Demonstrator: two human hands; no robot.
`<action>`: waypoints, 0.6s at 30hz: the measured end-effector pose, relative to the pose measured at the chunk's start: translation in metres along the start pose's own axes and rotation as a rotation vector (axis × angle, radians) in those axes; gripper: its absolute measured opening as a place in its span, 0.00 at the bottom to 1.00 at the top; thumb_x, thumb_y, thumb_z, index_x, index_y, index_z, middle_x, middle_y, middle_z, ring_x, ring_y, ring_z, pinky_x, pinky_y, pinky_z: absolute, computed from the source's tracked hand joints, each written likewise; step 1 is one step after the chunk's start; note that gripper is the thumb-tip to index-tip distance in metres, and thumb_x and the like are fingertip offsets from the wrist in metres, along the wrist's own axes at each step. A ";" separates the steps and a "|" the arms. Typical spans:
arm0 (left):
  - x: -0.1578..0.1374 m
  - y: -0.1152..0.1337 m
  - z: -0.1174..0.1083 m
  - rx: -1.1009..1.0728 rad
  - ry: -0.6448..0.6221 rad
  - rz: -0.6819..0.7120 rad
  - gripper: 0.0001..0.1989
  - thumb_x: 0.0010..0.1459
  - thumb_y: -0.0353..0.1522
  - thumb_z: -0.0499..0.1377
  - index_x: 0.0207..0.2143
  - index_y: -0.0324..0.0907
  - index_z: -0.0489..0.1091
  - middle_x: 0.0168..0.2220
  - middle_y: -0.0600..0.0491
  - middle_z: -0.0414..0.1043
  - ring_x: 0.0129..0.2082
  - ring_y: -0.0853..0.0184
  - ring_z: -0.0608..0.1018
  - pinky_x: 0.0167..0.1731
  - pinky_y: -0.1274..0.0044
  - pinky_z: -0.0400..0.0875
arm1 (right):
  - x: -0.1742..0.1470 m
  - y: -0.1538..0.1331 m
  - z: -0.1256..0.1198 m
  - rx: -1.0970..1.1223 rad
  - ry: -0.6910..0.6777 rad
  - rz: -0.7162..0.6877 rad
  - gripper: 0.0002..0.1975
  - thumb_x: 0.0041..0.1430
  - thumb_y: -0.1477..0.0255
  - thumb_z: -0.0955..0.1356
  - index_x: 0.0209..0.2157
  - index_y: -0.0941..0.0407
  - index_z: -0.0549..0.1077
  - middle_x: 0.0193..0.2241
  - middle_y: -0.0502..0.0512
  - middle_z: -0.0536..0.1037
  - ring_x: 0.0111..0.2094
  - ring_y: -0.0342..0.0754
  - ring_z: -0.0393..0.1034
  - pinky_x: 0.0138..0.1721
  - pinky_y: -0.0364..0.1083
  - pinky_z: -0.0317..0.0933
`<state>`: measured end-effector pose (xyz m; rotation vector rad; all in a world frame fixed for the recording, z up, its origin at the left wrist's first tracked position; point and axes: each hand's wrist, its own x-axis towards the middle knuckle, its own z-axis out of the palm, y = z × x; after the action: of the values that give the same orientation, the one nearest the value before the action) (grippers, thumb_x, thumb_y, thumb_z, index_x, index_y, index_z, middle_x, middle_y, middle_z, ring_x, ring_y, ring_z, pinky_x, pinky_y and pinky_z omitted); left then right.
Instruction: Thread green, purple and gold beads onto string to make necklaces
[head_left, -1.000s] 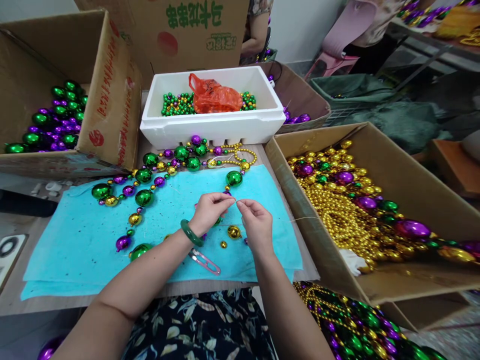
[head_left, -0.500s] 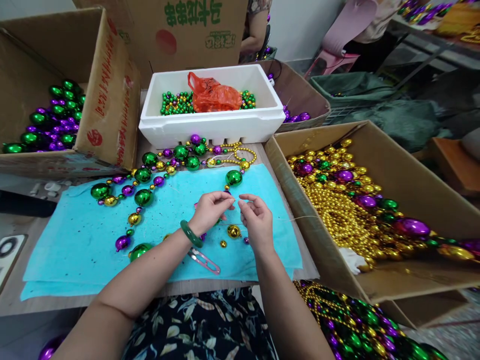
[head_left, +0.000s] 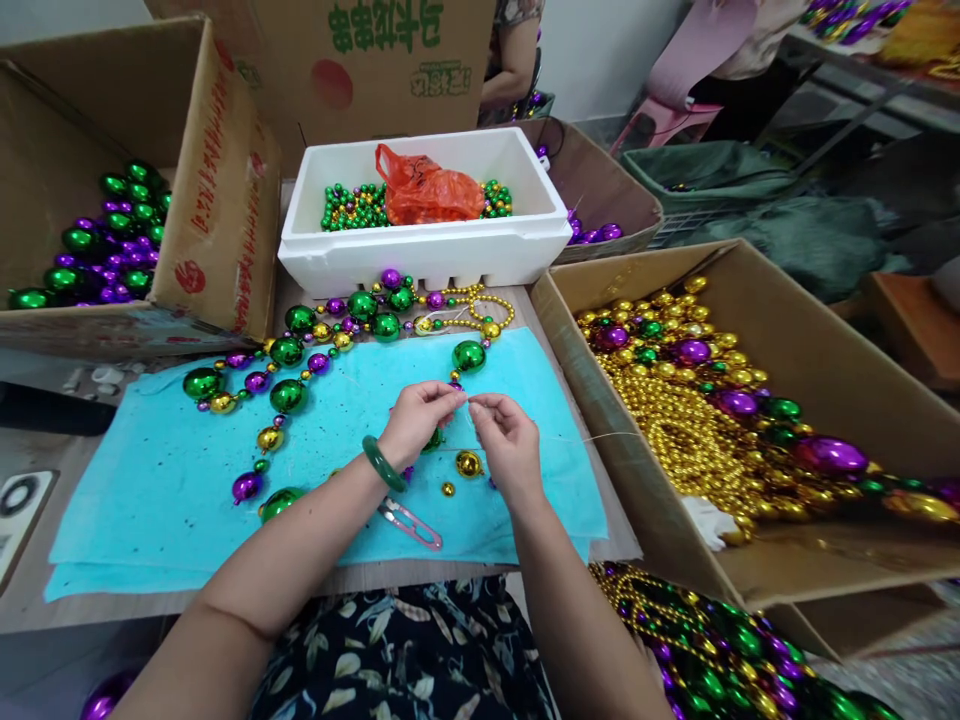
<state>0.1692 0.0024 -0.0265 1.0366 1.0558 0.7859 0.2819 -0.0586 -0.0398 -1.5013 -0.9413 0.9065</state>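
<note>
The left hand [head_left: 415,418] and right hand [head_left: 504,440] meet fingertip to fingertip over the turquoise cloth [head_left: 165,480] on the bench, both grips pinched narrow on a thin clear thread [head_left: 600,437]. The thread's long axis runs off toward 3 o'clock from the right hand, out over the edge of the cardboard box of gold beads [head_left: 675,420]. The bead strand [head_left: 300,375] lies at 12 o'clock from the hands, its nearest large green bead [head_left: 469,355] just beyond the left fingertips, so the left hand is nearer. A loose gold bead [head_left: 469,463] sits just beside the right hand at 9 o'clock, pink-handled thread snips [head_left: 409,520] near the left wrist.
</note>
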 end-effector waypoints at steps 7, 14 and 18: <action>0.006 0.011 -0.012 0.586 -0.078 0.378 0.05 0.48 0.28 0.61 0.20 0.41 0.72 0.24 0.53 0.71 0.29 0.68 0.70 0.33 0.77 0.62 | 0.005 -0.024 -0.022 -0.526 -0.296 -0.400 0.08 0.56 0.73 0.64 0.31 0.54 0.75 0.31 0.54 0.76 0.32 0.47 0.69 0.34 0.44 0.59; 0.005 0.012 -0.015 0.148 -0.324 0.132 0.11 0.46 0.38 0.63 0.22 0.38 0.71 0.20 0.55 0.67 0.20 0.73 0.66 0.23 0.79 0.60 | 0.033 -0.027 -0.024 -0.132 -0.254 -0.162 0.06 0.50 0.69 0.68 0.23 0.56 0.74 0.22 0.50 0.74 0.24 0.44 0.65 0.27 0.43 0.57; 0.008 0.006 -0.016 0.043 -0.188 0.128 0.13 0.45 0.40 0.64 0.24 0.38 0.70 0.19 0.56 0.65 0.20 0.74 0.66 0.23 0.80 0.60 | 0.024 -0.018 -0.019 -0.053 -0.293 -0.107 0.08 0.49 0.66 0.68 0.25 0.56 0.75 0.21 0.49 0.73 0.20 0.42 0.60 0.22 0.42 0.53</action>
<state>0.1565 0.0164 -0.0251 1.2001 0.8553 0.7548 0.3071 -0.0424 -0.0214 -1.3701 -1.2548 1.0470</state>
